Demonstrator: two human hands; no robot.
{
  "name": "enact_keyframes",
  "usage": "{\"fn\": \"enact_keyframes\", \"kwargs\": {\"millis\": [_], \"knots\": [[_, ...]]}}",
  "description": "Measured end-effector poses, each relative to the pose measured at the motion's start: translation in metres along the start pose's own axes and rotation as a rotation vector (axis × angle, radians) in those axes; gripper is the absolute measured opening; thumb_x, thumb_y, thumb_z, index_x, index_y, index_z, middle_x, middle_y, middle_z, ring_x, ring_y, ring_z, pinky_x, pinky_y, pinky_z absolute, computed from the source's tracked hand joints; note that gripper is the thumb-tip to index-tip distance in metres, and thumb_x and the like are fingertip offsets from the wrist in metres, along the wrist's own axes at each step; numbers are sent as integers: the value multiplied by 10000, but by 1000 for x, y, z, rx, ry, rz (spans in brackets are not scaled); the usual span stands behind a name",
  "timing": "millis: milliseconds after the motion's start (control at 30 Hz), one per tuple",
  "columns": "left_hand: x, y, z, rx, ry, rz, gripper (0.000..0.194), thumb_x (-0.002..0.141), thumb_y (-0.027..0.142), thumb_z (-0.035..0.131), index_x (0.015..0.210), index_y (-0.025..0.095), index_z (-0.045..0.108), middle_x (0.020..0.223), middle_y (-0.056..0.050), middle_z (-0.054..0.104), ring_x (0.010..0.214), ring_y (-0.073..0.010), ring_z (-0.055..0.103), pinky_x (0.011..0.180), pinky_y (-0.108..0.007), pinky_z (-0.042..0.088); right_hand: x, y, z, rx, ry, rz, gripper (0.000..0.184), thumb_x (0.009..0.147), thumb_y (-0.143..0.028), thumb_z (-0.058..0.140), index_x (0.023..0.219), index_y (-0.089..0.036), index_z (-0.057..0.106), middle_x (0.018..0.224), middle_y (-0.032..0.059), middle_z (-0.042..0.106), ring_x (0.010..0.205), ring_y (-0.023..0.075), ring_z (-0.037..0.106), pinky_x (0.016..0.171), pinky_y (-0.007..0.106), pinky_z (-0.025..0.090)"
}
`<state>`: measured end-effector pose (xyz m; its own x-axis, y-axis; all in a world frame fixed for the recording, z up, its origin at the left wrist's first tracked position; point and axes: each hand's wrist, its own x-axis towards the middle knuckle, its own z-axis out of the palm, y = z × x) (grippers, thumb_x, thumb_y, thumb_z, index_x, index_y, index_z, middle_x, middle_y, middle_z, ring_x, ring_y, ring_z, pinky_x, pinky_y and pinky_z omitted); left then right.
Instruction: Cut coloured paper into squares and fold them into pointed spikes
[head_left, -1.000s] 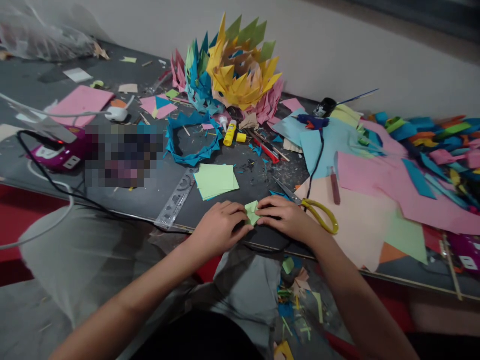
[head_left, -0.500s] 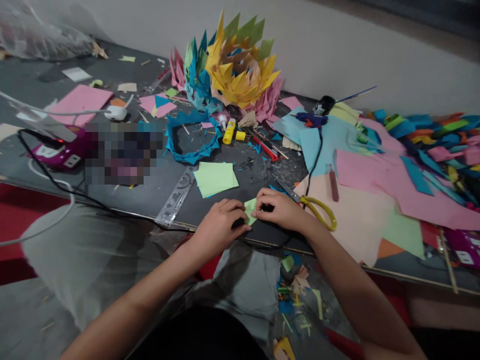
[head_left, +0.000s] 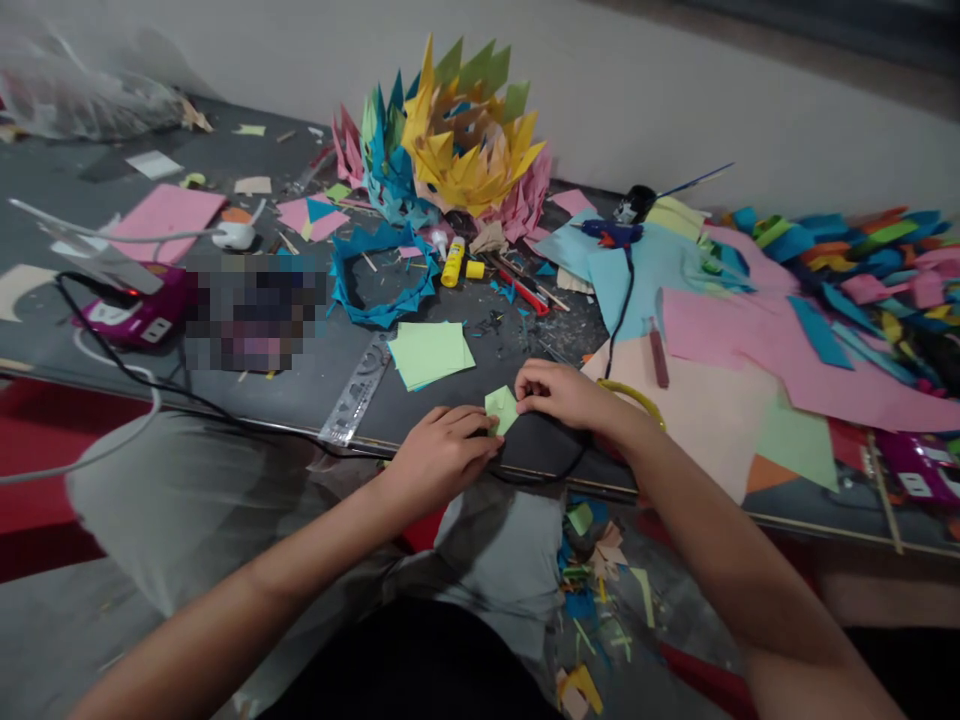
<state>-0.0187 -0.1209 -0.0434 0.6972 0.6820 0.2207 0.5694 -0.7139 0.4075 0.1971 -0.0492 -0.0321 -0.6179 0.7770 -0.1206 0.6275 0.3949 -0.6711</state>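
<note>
A small folded piece of light green paper [head_left: 501,408] lies at the table's front edge between my hands. My left hand [head_left: 448,446] has its fingers closed on the paper's lower left side. At the paper's right corner, my right hand [head_left: 559,393] pinches with thumb and forefinger. Just behind and to the left sits a stack of light green square sheets [head_left: 431,352], with blue edges showing under it. A clear plastic ruler [head_left: 358,390] lies left of the stack. The yellow-handled scissors [head_left: 634,394] are partly hidden behind my right forearm.
Folded-paper crowns [head_left: 469,150] in yellow, blue and pink stand at the back, near a blue paper ring [head_left: 384,318]. A glue stick [head_left: 453,262], a red cutter [head_left: 531,297] and a glue gun [head_left: 611,233] lie mid-table. Coloured sheets [head_left: 720,340] spread right. A purple power strip [head_left: 142,315] sits left.
My right hand has shifted slightly up and away from my left, and more of the folded green paper shows. The view has shifted a little.
</note>
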Motion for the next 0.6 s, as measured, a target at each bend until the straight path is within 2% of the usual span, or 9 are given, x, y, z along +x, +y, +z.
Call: {"fn": "enact_keyframes", "kwargs": {"millis": [67, 133, 233, 300, 400, 467, 600], "knots": [[2, 0, -2, -31, -19, -32, 192, 873, 202, 494, 1007, 207, 632, 1107, -32, 638, 1068, -187, 535, 830, -326, 391, -2, -1, -2, 35, -15, -13, 46, 744, -128, 605, 751, -171, 589, 746, -14, 520, 629, 105, 492, 591, 221, 383], [5, 0, -3, -46, -28, -67, 198, 869, 195, 500, 1023, 190, 625, 1083, -36, 653, 1040, -188, 549, 816, -329, 399, -7, -7, -1, 69, 35, 15, 66, 790, -159, 554, 837, -168, 600, 801, 12, 565, 677, 121, 533, 623, 237, 416], [10, -2, -4, -34, -29, -103, 157, 851, 196, 532, 956, 193, 649, 1029, -27, 670, 974, -189, 571, 773, -325, 413, -18, -24, 12, 28, 251, 168, 127, 833, -227, 514, 895, -164, 605, 821, 41, 590, 731, 158, 560, 662, 279, 437], [11, -4, -3, -8, -19, -110, 145, 843, 224, 547, 934, 207, 659, 1081, -29, 652, 1007, -205, 560, 773, -337, 416, -25, -36, 26, -49, 380, 269, 142, 814, -265, 554, 891, -162, 614, 823, 56, 588, 718, 179, 561, 668, 308, 448], [10, -5, -1, 54, 16, -147, 216, 821, 309, 579, 1005, 216, 645, 1191, -44, 602, 1121, -256, 507, 819, -397, 408, -31, -48, 49, -129, 511, 332, 203, 816, -313, 553, 947, -180, 633, 910, 96, 593, 841, 243, 563, 755, 382, 449], [8, -4, 1, 84, 47, -191, 283, 815, 343, 583, 1057, 203, 625, 1194, -60, 600, 1151, -270, 489, 850, -420, 397, -30, -52, 62, -165, 593, 369, 242, 814, -333, 550, 978, -179, 638, 947, 121, 580, 907, 280, 541, 791, 419, 437], [5, 4, 6, 106, 118, -231, 352, 857, 332, 513, 1166, 169, 558, 1215, -96, 581, 1163, -260, 481, 881, -412, 391, -23, -53, 73, -123, 685, 403, 217, 798, -309, 566, 963, -175, 614, 947, 120, 571, 906, 278, 530, 778, 409, 436]]}}
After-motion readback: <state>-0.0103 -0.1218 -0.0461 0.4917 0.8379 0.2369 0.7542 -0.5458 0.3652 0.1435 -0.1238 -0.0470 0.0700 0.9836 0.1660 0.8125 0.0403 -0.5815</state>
